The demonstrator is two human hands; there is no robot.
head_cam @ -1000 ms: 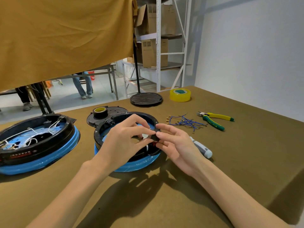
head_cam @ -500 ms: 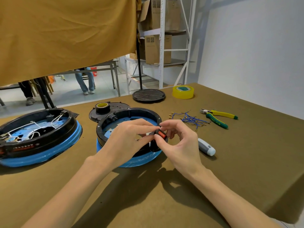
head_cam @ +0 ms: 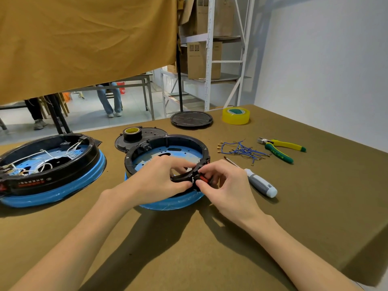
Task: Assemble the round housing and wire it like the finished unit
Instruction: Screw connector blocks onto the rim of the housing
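At the middle of the worktop my left hand grips the near rim of the round housing while my right hand pinches a red switch against it, the finished unit standing by the left edge.

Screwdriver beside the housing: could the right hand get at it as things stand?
Probably yes, once freed. The screwdriver lies bare on the table just right of the right hand, nothing between them. But that hand pinches the red switch at the housing rim.
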